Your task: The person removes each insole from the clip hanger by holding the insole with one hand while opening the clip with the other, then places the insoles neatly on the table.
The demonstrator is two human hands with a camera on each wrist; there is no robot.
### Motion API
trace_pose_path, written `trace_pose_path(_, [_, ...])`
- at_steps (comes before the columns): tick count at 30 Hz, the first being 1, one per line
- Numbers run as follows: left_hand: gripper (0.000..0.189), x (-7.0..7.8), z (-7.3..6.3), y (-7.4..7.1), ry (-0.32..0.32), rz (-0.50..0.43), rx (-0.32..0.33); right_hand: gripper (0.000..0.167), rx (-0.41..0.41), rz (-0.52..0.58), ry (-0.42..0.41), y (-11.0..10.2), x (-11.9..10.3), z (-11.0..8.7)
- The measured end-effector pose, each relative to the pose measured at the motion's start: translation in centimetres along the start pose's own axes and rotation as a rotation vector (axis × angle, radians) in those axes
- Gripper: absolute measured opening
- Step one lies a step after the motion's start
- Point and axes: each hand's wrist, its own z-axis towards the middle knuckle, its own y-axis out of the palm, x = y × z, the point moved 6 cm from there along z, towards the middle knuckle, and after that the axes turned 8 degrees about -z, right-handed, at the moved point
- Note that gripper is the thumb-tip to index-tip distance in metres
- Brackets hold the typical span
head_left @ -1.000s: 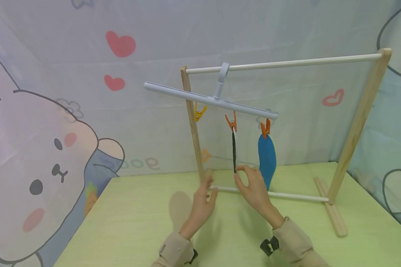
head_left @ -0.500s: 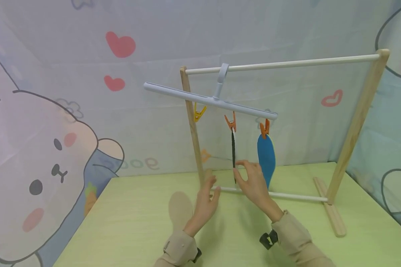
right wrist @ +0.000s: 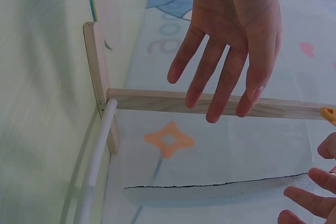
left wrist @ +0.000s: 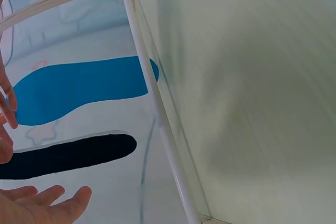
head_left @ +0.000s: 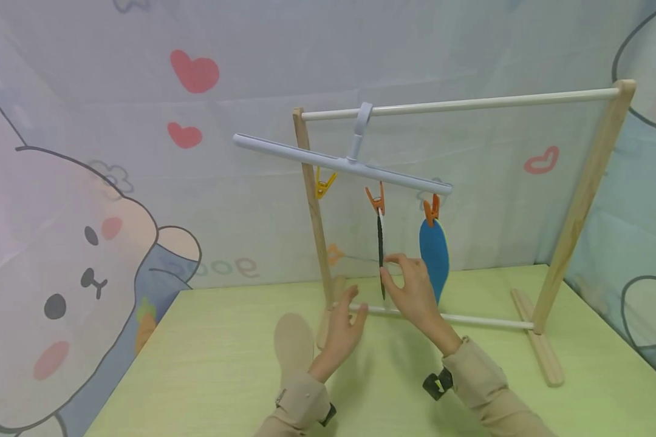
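Note:
A black insole (head_left: 380, 243) hangs edge-on from an orange clip (head_left: 379, 202) under a pale hanger (head_left: 341, 164). Close to its near edge is my right hand (head_left: 415, 295), thumb and fingers bent but apart; whether the tips touch it cannot be told. In the left wrist view the black insole (left wrist: 73, 156) lies between that hand's fingers (left wrist: 6, 153) and my left hand (left wrist: 47, 205). My left hand (head_left: 343, 328) holds nothing, its fingers spread, as the right wrist view shows. A blue insole (head_left: 434, 258) hangs to the right from another orange clip (head_left: 431, 210).
The hanger hooks over the white top bar (head_left: 486, 104) of a wooden rack (head_left: 585, 200). A white lower bar (head_left: 486, 321) runs behind the hands. A yellow clip (head_left: 324, 184) hangs at the left. On the table (head_left: 213, 364) an insole-shaped pale patch (head_left: 293, 343) shows left of the left hand.
My right hand has risen slightly along the black insole, whose lower end now shows below it. My left hand has shifted a little to the right. The hanger and blue insole stay put.

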Motion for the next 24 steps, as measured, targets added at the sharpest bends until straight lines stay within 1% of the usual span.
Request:
trace_pose_path(3, [0.046, -0.07, 0.12, 0.28, -0.005, -0.008, -0.015, 0.029, 0.002, 0.000, 0.002, -0.01, 0.04, 0.20])
trace_pose_path(6, [0.048, -0.16, 0.26, 0.53, -0.017, 0.003, -0.028, 0.030, 0.005, 0.000, 0.000, -0.06, 0.06, 0.40])
trace_pose_path(10, [0.050, -0.29, 0.45, 0.67, -0.033, 0.038, -0.018, 0.030, 0.010, 0.005, -0.007, -0.17, 0.09, 0.61])
trace_pose_path(14, [0.051, -0.48, 0.64, 0.68, -0.041, 0.050, -0.002, 0.031, 0.016, 0.010, -0.006, -0.27, 0.12, 0.80])
trace_pose_path(24, [0.052, -1.01, 0.80, 0.86, -0.015, 0.039, -0.011, 0.033, 0.025, 0.009, 0.004, -0.35, 0.57, 1.06])
